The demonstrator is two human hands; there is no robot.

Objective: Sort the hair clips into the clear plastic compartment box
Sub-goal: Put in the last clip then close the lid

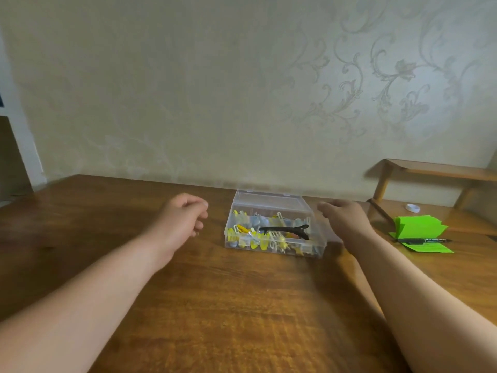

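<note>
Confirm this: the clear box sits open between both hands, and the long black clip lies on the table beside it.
One error. The head view shows the long black clip lying across the open clear box, on the other clips, not on the table. The box does sit between the left hand and right hand.

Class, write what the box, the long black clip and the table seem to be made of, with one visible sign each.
Box: clear plastic, glossy; its contents show through the walls.
Black clip: probably matt plastic or coated metal; too small to tell which.
Table: wood or wood veneer, lightly varnished; brown grain with a soft sheen.
</note>
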